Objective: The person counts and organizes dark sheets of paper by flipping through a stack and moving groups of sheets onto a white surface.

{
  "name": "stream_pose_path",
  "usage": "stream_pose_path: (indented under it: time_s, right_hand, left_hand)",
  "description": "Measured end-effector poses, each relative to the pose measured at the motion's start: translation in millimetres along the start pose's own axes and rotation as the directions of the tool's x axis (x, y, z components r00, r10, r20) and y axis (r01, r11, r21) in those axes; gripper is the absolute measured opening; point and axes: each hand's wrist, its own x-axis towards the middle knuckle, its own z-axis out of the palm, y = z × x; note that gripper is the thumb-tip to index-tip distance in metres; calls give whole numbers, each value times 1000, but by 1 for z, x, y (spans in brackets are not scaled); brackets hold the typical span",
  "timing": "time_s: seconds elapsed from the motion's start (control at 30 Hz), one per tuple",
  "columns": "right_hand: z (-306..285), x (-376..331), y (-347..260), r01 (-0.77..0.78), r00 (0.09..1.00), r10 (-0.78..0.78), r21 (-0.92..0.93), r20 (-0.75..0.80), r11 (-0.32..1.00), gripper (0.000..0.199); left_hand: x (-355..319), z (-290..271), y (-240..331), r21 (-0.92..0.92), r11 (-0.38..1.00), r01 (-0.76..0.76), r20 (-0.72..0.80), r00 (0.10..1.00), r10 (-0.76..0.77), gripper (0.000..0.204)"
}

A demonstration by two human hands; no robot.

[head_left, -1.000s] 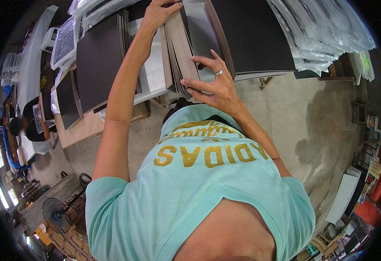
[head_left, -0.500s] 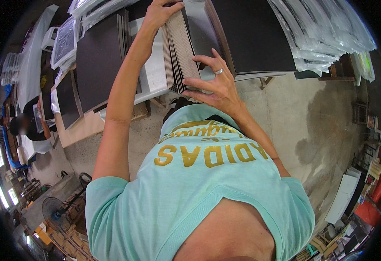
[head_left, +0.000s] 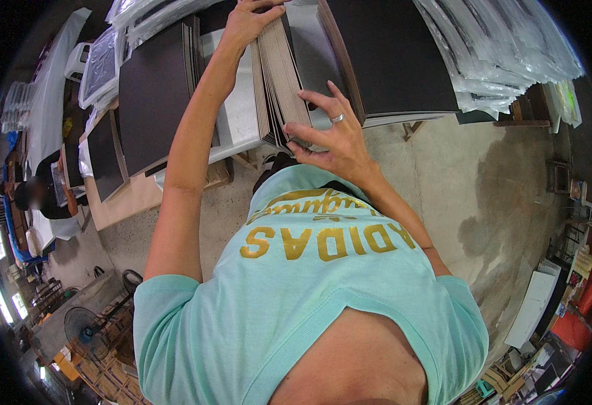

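A stack of thin dark boards with grey-brown edges (head_left: 281, 74) stands on edge on the light tabletop (head_left: 238, 94), its layers slightly fanned at the near end. My left hand (head_left: 250, 21) is closed over the far end of this stack, fingers and thumb across its top; part of it is cut off by the frame's upper edge. At the near right side of the stack is my right hand (head_left: 333, 135), wearing a ring. Its fingers are spread and curved, with fingertips against the board edges near the front corner.
Larger stacks of black boards lie left (head_left: 157, 94) and right (head_left: 397, 57). Plastic-wrapped packs (head_left: 505, 54) are piled at the far right. A fan (head_left: 87, 331) stands at lower left. Another person (head_left: 49, 196) works at the left.
My right hand has shifted slightly, its fingers drawing a little along the board edges. My left hand stays at the far end of the stack.
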Motion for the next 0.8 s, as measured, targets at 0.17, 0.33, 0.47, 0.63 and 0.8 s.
stream_pose_path:
  time_s: [0.17, 0.33, 0.47, 0.63, 0.8]
  right_hand:
    - [2, -2, -2, 66, 997, -69, -67, -32, 996, 40]
    - [-1, -4, -1, 44, 999, -43, -16, 23, 999, 41]
    - [0, -3, -4, 37, 999, -37, -19, 31, 999, 40]
    - [-11, -1, -10, -35, 994, 34, 11, 102, 999, 36]
    - [-17, -1, -14, -89, 985, 91, -19, 148, 996, 42]
  left_hand:
    - [15, 3, -10, -44, 997, -69, -68, 995, 66, 39]
    - [20, 13, -7, -101, 959, -263, -163, 956, 245, 43]
    - [15, 9, 3, -253, 951, -178, -188, 973, 132, 61]
    - [13, 8, -1, -330, 928, -176, -296, 952, 76, 77]
    - [10, 3, 1, -298, 954, -20, -271, 961, -64, 105]
